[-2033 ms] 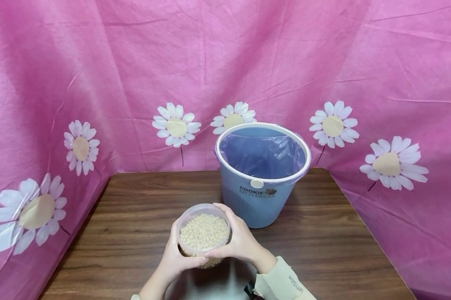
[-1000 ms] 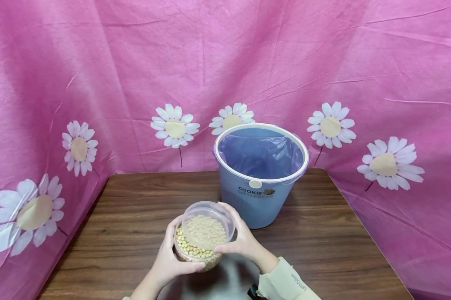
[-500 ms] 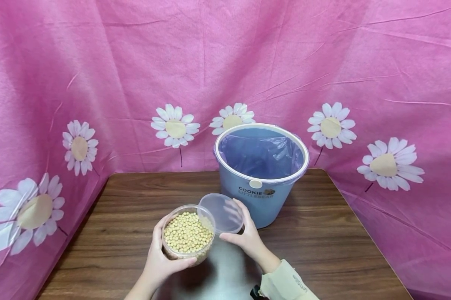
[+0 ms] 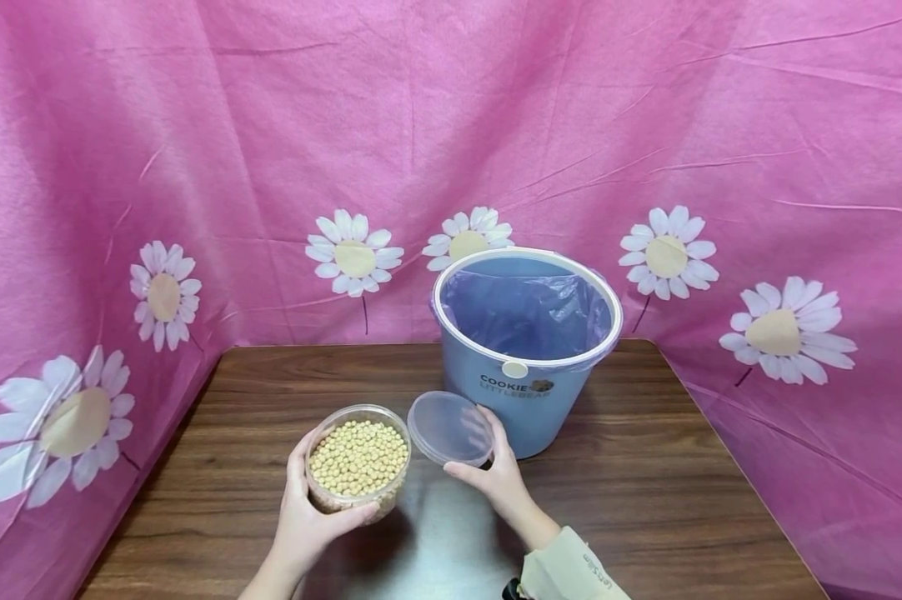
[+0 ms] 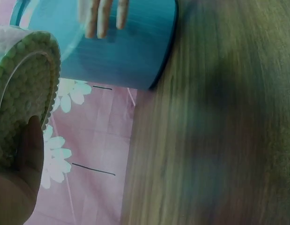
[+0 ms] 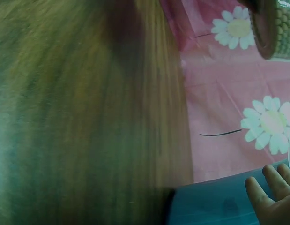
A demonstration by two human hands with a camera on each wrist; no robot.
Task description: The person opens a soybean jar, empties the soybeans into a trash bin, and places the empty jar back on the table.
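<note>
A clear round plastic jar point(image 4: 393, 493), filled with pale yellow beans point(image 4: 357, 457), is uncovered and held above the table. My left hand point(image 4: 304, 518) grips its side, thumb at the front; in the left wrist view the jar's bottom point(image 5: 27, 89) is off the tabletop. Just right of the jar, my right hand point(image 4: 502, 483) pinches a translucent round lid point(image 4: 447, 428) by its right edge. The lid is tilted and apart from the jar. In the right wrist view, several of the right hand's fingers point(image 6: 271, 187) show, while most of the lid is out of frame.
Behind the right hand stands a blue bin point(image 4: 514, 425) with a white rim and a purple bag liner point(image 4: 526, 312). Both stand on a dark wood-grain table point(image 4: 308, 375). A pink cloth with white daisies point(image 4: 353, 258) hangs around the back and sides.
The lid has come off the jar and moved right with my right hand. My left hand has drawn the jar leftward, exposing the beans fully.
</note>
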